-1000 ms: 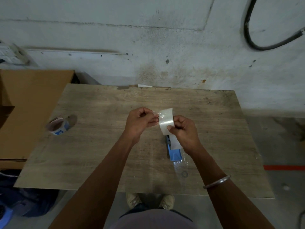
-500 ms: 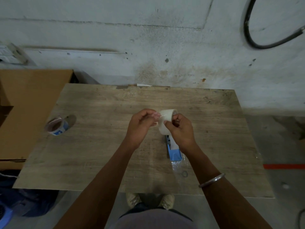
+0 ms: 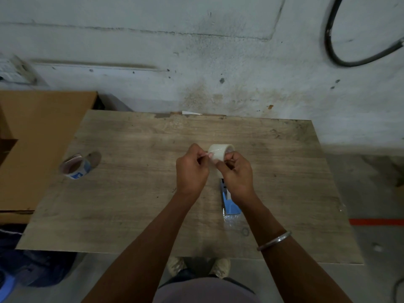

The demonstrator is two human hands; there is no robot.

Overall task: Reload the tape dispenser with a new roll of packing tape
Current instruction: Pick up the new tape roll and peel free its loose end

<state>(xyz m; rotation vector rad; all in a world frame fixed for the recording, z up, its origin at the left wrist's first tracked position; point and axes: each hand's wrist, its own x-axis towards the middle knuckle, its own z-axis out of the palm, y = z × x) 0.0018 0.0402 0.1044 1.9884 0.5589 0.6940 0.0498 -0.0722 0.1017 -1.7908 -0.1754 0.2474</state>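
Both hands were over the middle of the wooden worktop [image 3: 135, 193]. Right hand [image 3: 237, 174] had fingers curled round the clear packing tape roll [image 3: 218, 150], held above the blue tape dispenser [image 3: 229, 204] lying on the worktop. Left hand [image 3: 191, 169] fingers pinched the roll's loose tape end. A spent tape core [image 3: 75, 166] sat well apart at the left edge, near a cardboard box [image 3: 39, 136]

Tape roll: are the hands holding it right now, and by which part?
Yes. The right hand grips the tape roll around its body; the left hand pinches the loose tape end at its front.
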